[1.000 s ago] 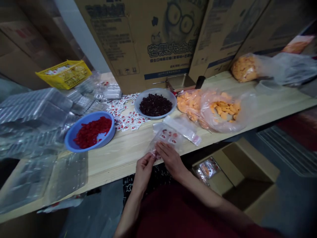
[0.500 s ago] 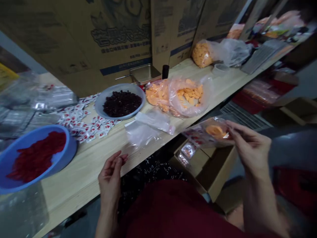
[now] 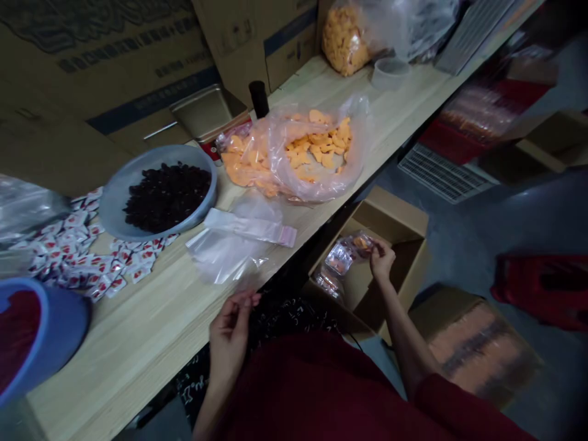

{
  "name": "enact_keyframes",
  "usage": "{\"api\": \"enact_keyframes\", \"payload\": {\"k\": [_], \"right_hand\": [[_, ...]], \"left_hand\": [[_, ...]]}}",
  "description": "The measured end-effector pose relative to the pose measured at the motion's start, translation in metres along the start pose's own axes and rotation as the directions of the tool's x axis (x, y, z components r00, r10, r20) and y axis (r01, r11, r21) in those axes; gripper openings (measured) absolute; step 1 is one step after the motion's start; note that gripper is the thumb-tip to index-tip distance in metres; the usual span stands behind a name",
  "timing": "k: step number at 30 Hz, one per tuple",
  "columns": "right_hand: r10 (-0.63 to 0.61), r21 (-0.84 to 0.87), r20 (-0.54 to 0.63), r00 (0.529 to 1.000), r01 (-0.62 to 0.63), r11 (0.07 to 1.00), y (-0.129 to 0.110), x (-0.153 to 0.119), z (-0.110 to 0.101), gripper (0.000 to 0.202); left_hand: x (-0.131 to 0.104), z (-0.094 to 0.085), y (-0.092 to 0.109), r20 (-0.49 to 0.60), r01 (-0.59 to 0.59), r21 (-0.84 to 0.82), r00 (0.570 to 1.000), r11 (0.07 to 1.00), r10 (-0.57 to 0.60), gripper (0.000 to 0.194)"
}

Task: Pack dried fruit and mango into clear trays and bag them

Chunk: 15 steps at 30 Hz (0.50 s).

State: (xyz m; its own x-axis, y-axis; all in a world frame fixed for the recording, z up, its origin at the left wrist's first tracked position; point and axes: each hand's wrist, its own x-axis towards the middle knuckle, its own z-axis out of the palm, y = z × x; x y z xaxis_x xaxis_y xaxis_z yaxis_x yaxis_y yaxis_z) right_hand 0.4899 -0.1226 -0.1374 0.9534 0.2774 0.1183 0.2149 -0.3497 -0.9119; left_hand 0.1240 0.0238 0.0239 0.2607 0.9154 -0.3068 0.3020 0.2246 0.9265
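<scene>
Inside the open cardboard box (image 3: 411, 214) below the table edge, my right hand (image 3: 382, 262) pinches a clear plastic packet (image 3: 362, 243) with something orange in it. Other shiny packets (image 3: 337, 260) lie in the box beside it. At the table's front edge is my left hand (image 3: 232, 327), its fingers curled in with the thumb against them and nothing visible in them. Just beyond it lies a small stack of clear plastic bags (image 3: 229, 245). An open bag of orange slices (image 3: 316, 150) rests farther back on the table.
A bowl of dark dried fruit (image 3: 165, 196) stands among small white-and-red sachets (image 3: 92, 263). At the left is a blue basin (image 3: 59, 331) with red contents. Behind are a metal tin (image 3: 204, 113) and tall cartons (image 3: 138, 73). Another box (image 3: 478, 349) stands on the floor.
My right hand has carried the packet away from me, down into the cardboard box. My left hand stays curled near the table edge. The view has turned to the right and downward.
</scene>
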Motion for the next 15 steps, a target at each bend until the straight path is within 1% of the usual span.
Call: {"api": "enact_keyframes", "payload": {"k": [2, 3, 4, 5, 6, 7, 8, 9, 10, 11, 12, 13, 14, 15], "right_hand": [[0.002, 0.022, 0.028, 1.000, -0.003, 1.000, -0.002, -0.003, -0.001, 0.033], [-0.012, 0.032, 0.041, 0.999, 0.011, 0.999, -0.006, -0.005, -0.003, 0.032], [-0.038, 0.032, 0.054, 0.998, 0.037, 0.999, -0.011, -0.009, -0.006, 0.031], [-0.078, 0.017, 0.076, 0.994, 0.077, 0.997, -0.017, -0.015, -0.010, 0.030], [-0.129, -0.010, 0.106, 0.986, 0.131, 0.991, -0.025, -0.021, -0.015, 0.028], [-0.184, -0.044, 0.146, 0.972, 0.192, 0.980, -0.033, -0.028, -0.020, 0.027], [-0.232, -0.073, 0.193, 0.953, 0.250, 0.966, -0.042, -0.035, -0.025, 0.026], [-0.269, -0.088, 0.236, 0.934, 0.296, 0.951, -0.051, -0.042, -0.029, 0.026], [-0.293, -0.085, 0.266, 0.918, 0.325, 0.942, -0.059, -0.048, -0.033, 0.026], [-0.303, -0.068, 0.277, 0.912, 0.333, 0.940, -0.065, -0.053, -0.036, 0.027], [-0.295, -0.043, 0.281, 0.913, 0.319, 0.947, -0.070, -0.056, -0.038, 0.027], [-0.268, -0.008, 0.295, 0.917, 0.283, 0.959, -0.073, -0.057, -0.040, 0.025], [-0.224, 0.038, 0.322, 0.920, 0.224, 0.974, -0.073, -0.056, -0.042, 0.023], [-0.168, 0.097, 0.357, 0.919, 0.142, 0.985, -0.070, -0.053, -0.044, 0.023]], "left_hand": [[0.005, 0.032, -0.008, 0.135, -0.007, 0.028, 0.991, 1.000, 0.003, 0.031], [0.007, 0.049, -0.010, 0.206, -0.027, 0.046, 0.978, 0.999, 0.017, 0.032], [0.010, 0.068, -0.011, 0.275, -0.074, 0.068, 0.960, 0.995, 0.053, 0.036], [0.014, 0.088, -0.009, 0.342, -0.160, 0.095, 0.932, 0.983, 0.119, 0.044], [0.018, 0.107, -0.006, 0.412, -0.285, 0.129, 0.887, 0.950, 0.210, 0.055], [0.022, 0.127, -0.001, 0.486, -0.436, 0.170, 0.817, 0.884, 0.310, 0.065], [0.027, 0.147, 0.006, 0.567, -0.591, 0.208, 0.722, 0.780, 0.396, 0.070], [0.033, 0.166, 0.012, 0.651, -0.724, 0.236, 0.613, 0.648, 0.448, 0.068], [0.039, 0.183, 0.017, 0.729, -0.821, 0.254, 0.510, 0.512, 0.457, 0.062], [0.045, 0.198, 0.021, 0.794, -0.880, 0.265, 0.431, 0.393, 0.429, 0.054], [0.051, 0.211, 0.024, 0.842, -0.912, 0.275, 0.381, 0.304, 0.382, 0.045], [0.057, 0.220, 0.024, 0.875, -0.927, 0.286, 0.355, 0.242, 0.330, 0.036], [0.063, 0.226, 0.023, 0.894, -0.932, 0.299, 0.348, 0.202, 0.282, 0.029], [0.067, 0.229, 0.020, 0.901, -0.930, 0.319, 0.357, 0.180, 0.247, 0.023]]}}
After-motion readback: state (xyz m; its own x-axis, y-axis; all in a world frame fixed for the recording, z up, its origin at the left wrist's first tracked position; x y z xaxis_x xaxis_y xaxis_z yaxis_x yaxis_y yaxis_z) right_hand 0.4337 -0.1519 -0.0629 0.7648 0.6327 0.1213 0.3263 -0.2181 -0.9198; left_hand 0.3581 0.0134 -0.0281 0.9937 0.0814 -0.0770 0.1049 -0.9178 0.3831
